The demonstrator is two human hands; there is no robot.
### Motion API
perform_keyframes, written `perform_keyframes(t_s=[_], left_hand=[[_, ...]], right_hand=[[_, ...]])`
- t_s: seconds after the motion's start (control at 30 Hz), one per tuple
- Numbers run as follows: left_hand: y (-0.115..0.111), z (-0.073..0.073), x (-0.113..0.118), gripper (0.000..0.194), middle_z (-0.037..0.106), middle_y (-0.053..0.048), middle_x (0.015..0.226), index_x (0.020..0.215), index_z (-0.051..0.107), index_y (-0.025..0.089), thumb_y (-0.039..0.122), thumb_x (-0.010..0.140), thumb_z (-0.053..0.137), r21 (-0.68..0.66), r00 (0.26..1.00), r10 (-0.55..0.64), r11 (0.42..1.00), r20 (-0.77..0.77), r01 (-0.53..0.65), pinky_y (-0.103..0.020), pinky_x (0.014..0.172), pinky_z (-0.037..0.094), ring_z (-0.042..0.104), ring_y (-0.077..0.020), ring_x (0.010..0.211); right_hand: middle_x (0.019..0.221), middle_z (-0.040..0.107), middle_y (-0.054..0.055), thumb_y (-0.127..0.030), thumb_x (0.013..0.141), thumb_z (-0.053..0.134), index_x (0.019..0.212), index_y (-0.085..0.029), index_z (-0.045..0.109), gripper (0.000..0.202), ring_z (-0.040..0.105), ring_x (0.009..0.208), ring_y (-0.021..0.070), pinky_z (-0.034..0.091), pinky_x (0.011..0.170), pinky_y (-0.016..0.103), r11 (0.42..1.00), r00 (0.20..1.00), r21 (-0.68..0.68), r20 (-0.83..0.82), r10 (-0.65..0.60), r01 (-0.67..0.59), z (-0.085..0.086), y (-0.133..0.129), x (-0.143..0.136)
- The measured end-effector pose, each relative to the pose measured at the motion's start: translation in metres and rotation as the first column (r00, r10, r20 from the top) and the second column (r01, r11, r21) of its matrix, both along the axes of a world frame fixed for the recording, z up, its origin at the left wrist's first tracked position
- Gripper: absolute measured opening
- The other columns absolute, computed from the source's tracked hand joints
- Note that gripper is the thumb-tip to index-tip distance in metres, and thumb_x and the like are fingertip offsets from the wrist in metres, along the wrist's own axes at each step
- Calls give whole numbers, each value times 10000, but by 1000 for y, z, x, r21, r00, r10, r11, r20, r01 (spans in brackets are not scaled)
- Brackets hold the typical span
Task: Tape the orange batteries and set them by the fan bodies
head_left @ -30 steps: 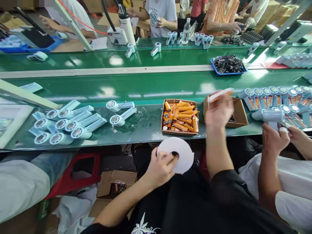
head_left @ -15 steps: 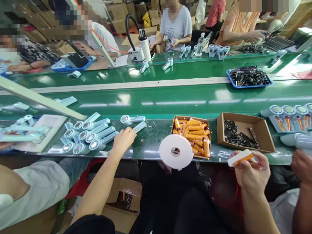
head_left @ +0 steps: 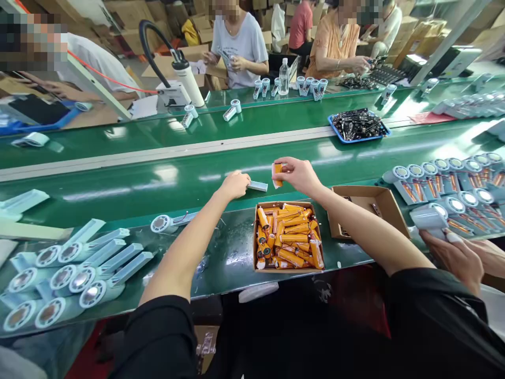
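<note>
Over the green belt, my left hand (head_left: 235,185) is closed on a light blue fan housing (head_left: 258,186), whose open handle points right. Just right of it, my right hand (head_left: 295,173) pinches an orange battery (head_left: 278,175) with a white strip along its side. The battery and the handle are apart. Below my hands stands a cardboard box of orange batteries (head_left: 294,237). Another housing with thin wires (head_left: 162,223) lies left of the box, partly behind my left forearm.
Several blue housings (head_left: 94,292) cover the left bench. A carton (head_left: 389,210) sits under my right forearm. At right, a person's hands (head_left: 457,258) hold a housing near filled rows (head_left: 434,181). A blue tray of black parts (head_left: 359,126) stands across the belt.
Both hands have moved forward over the belt and closer together, carrying the housing and the battery. The view has shifted right. The white tape roll no longer shows over the battery box.
</note>
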State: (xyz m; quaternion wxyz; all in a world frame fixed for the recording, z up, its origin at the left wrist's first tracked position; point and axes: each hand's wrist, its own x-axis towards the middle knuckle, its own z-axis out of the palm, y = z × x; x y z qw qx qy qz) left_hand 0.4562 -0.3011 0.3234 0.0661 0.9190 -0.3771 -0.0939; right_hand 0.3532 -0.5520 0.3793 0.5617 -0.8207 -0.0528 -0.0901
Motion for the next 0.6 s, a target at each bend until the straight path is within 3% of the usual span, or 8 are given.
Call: perform_keyframes(t_s=[0.07,0.17,0.27,0.33,0.43,0.5,0.53,0.6], left_hand=[[-1,-3,5,125,777,-55,1151,740,758,214,185,754,638,-20,998,-13,1000,-57,12,-406,1136,371,608,-238,1079],[-3,2,11,106,791,-20,1159,783,781,233,285,762,691,-57,989,-2,998,-146,-7,-323,1004,451,644,-226,1056],[-2,9,16,184,794,-23,1161,898,798,237,346,820,671,-105,980,60,991,-190,-81,-279,875,480,688,-220,1018],[-1,10,16,216,794,-40,1153,953,787,229,353,869,631,-143,974,120,978,-193,-148,-275,854,479,703,-220,1011],[-4,8,14,213,789,-50,1164,993,761,226,332,907,598,-193,963,190,955,-191,-227,-277,837,479,707,-221,1024],[-9,5,12,192,792,-54,1137,983,753,223,309,907,600,-213,958,216,943,-187,-254,-286,837,478,705,-226,1017],[-12,3,11,180,793,-59,1117,972,751,219,295,904,603,-220,957,225,940,-183,-262,-293,841,478,703,-230,1010],[-16,0,9,161,793,-71,1074,952,748,210,267,895,609,-233,956,239,933,-172,-275,-307,849,476,697,-239,993]], right_hand=[[837,780,25,-328,781,860,1159,-149,773,427,697,771,144,547,801,291,993,1000,-119,-23,13,-16,-16,8,20],[896,808,47,-337,840,824,1174,-144,757,391,724,814,149,531,805,267,969,998,-242,-30,48,-54,-35,21,38],[956,820,47,-375,866,806,1169,-192,757,357,752,890,176,519,820,263,894,995,-437,-16,100,-97,-45,32,44],[979,822,40,-414,902,767,1191,-230,751,343,757,934,203,509,817,272,789,992,-604,-20,127,-113,-47,36,44],[1057,814,65,-455,996,629,1291,-248,707,369,748,974,241,494,810,299,536,982,-827,-93,167,-169,-44,40,43],[1077,806,89,-440,1014,590,1298,-253,703,358,743,972,264,491,804,318,388,967,-891,-171,191,-234,-41,44,44],[1072,804,100,-436,1007,597,1279,-256,714,346,742,965,275,492,799,325,342,958,-901,-208,198,-266,-40,46,45],[1068,798,122,-462,994,609,1259,-265,730,351,743,965,296,500,793,340,301,947,-903,-256,196,-306,-39,52,45]])
